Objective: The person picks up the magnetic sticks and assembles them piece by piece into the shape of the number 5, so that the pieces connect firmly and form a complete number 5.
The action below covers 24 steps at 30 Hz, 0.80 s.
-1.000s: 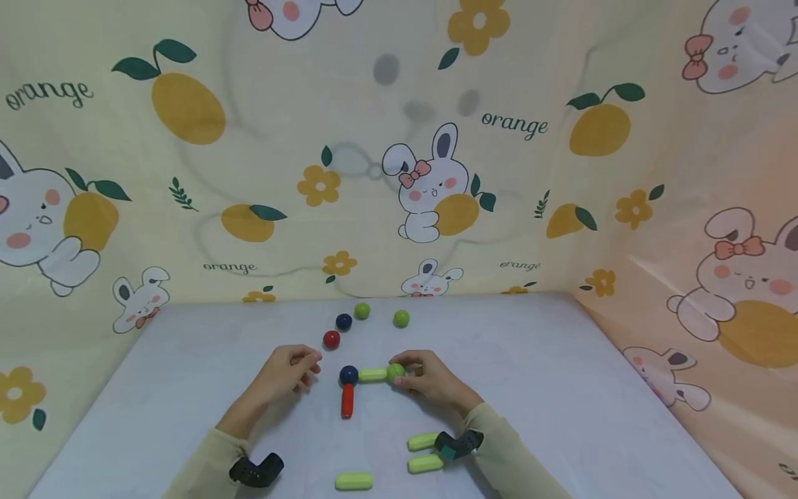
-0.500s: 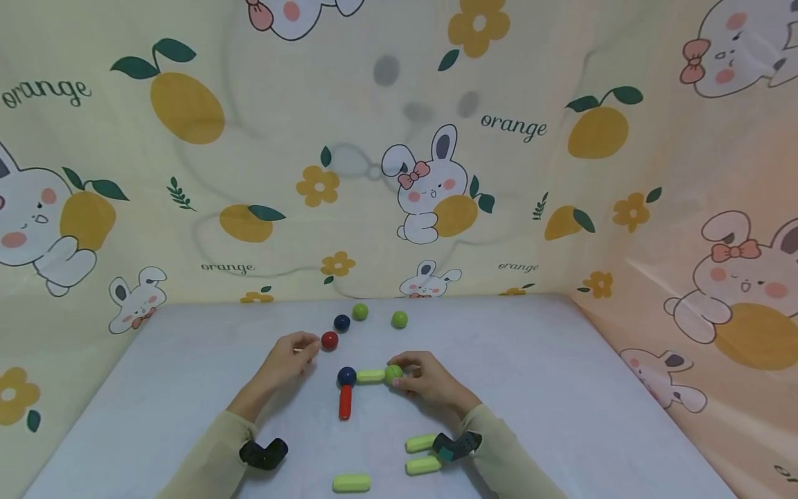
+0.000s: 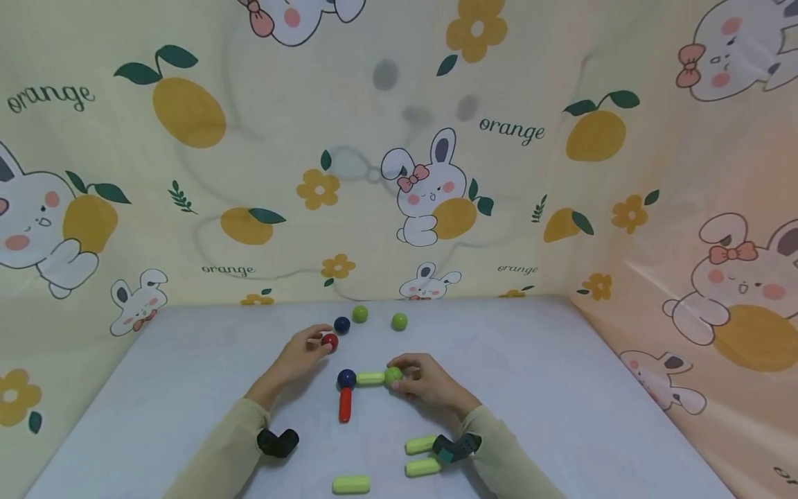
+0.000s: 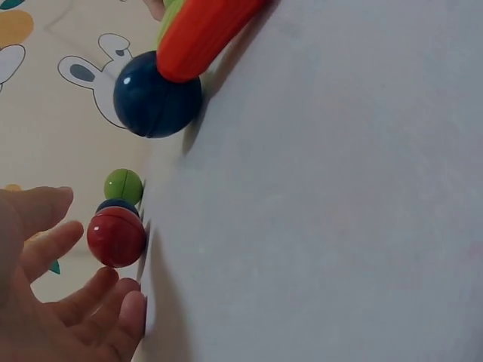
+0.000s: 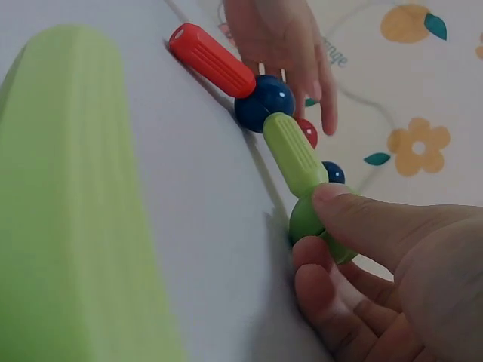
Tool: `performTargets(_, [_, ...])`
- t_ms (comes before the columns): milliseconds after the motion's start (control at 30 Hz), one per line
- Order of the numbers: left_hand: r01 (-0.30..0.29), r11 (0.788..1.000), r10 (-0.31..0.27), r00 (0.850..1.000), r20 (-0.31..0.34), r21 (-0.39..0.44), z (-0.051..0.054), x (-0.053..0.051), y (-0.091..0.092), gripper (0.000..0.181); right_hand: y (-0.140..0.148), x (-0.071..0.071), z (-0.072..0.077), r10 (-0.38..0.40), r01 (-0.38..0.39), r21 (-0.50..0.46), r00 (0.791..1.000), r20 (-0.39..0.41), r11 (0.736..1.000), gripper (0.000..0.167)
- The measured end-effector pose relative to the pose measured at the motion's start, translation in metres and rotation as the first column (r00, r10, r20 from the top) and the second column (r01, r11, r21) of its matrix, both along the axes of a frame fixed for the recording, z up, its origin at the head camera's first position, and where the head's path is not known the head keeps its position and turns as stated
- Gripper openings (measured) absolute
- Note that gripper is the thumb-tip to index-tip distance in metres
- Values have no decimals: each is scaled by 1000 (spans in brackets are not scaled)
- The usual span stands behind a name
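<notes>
My left hand (image 3: 302, 357) is at the red ball (image 3: 332, 342), thumb and fingers spread about its near side. In the left wrist view the fingers stand apart around the red ball (image 4: 116, 237); contact cannot be made out. With thumb and fingertips, my right hand (image 3: 433, 383) pinches a green ball (image 3: 392, 376). That ball joins a light green rod (image 3: 370, 378), whose other end meets a dark blue ball (image 3: 346, 379). From the blue ball a red rod (image 3: 345, 405) extends toward me. The right wrist view shows the pinched green ball (image 5: 306, 219) partly covered by the thumb.
Behind the red ball lie a loose dark blue ball (image 3: 341, 325) and two green balls, one left (image 3: 360, 314) and one right (image 3: 400, 321). Loose light green rods lie nearer me: one at front (image 3: 351, 484), two by the right wrist (image 3: 422, 467). A patterned cloth (image 3: 374, 229) hangs behind the table.
My left hand has moved forward and to the right, from beside the joined pieces to the red ball. My right hand has stayed on the green ball.
</notes>
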<state>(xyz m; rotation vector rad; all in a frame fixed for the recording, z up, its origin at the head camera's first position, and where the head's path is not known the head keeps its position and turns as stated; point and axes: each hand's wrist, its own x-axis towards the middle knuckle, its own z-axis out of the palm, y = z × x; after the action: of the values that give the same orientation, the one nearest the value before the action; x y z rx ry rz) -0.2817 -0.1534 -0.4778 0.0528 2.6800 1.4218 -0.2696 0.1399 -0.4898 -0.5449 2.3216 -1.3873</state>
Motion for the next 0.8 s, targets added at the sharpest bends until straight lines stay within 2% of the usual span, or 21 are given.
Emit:
performTargets(133, [31,999,-31,999,-17,-28,-2,1,2,45,0,1,3,21,-21,12,1000,2,1000,41])
performTargets(267, [29,998,-31,999,-32,-58,-1,2,4,44,0,3,9,40,-39,48,999,-12,998,43])
performTargets(400, [28,996,-31,999,-40,-84,-1,3,6,42,1,6,17,20,-18,83,1000,-23,996,45])
performTargets(533, [44,993,-49,998,-47,-108,-2,5,5,37,1,9,25,10,-4,81,997,-74,997,45])
performTargets(800, [99,979,-104,994,-19,-180,0,18,-4,31,-8,15,37,75,-63,66,977,-199,996,38])
